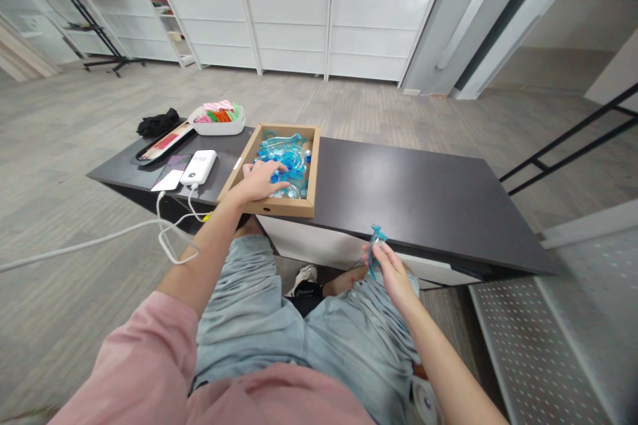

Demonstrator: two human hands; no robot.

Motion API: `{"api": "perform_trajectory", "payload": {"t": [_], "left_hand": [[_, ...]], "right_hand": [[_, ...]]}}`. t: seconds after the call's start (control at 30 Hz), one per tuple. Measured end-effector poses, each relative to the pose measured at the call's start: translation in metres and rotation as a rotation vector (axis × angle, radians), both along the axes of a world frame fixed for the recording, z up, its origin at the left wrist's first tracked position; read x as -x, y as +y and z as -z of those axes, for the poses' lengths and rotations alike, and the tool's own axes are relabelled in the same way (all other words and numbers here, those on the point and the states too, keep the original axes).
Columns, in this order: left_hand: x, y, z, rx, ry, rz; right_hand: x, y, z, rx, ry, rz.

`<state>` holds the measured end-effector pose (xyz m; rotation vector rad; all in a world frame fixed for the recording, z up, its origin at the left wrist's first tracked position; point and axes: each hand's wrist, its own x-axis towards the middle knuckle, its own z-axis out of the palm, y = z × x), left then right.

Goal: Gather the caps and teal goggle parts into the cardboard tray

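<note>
Reaching left hand (262, 180) spread on blue clips (292, 158) in box (279, 204); right hand (391, 269) pinching one clip (375, 246).

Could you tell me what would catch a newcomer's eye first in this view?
Probably the wooden tray of bright blue plastic pieces on the dark table, with the left hand reaching into it. Next, the right hand at the table's near edge, holding one blue piece above the lap. At the table's left end lie a white power bank and a bowl of colourful items.
</note>
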<state>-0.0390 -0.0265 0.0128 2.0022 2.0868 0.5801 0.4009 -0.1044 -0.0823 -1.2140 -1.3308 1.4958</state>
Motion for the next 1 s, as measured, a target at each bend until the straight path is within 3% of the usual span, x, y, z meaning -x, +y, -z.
{"api": "perform_trajectory", "payload": {"t": [0.13, 0.27, 0.37, 0.47, 0.63, 0.8, 1.0], "left_hand": [[0.002, -0.005, -0.001, -0.034, -0.169, 0.048], [-0.006, -0.014, -0.008, -0.069, -0.404, 0.133], [-0.014, -0.02, -0.018, -0.107, -0.439, 0.178], [-0.015, -0.026, -0.027, -0.181, -0.538, 0.123], [-0.019, -0.039, -0.029, -0.385, -1.053, -0.055], [-0.047, -0.062, -0.028, -0.389, -1.43, -0.074], [-0.091, -0.084, -0.028, -0.305, -1.623, -0.043]], "right_hand": [[-0.001, -0.001, -0.008, 0.031, -0.083, -0.028], [0.003, -0.001, -0.02, -0.046, -0.238, -0.074], [0.006, -0.004, -0.03, -0.085, -0.244, -0.023], [0.007, -0.008, -0.038, -0.13, -0.201, 0.069], [0.004, -0.01, -0.038, -0.172, -0.162, 0.122], [0.005, -0.009, -0.033, -0.171, -0.121, 0.107], [0.007, -0.01, -0.033, -0.17, -0.071, 0.146]]}}
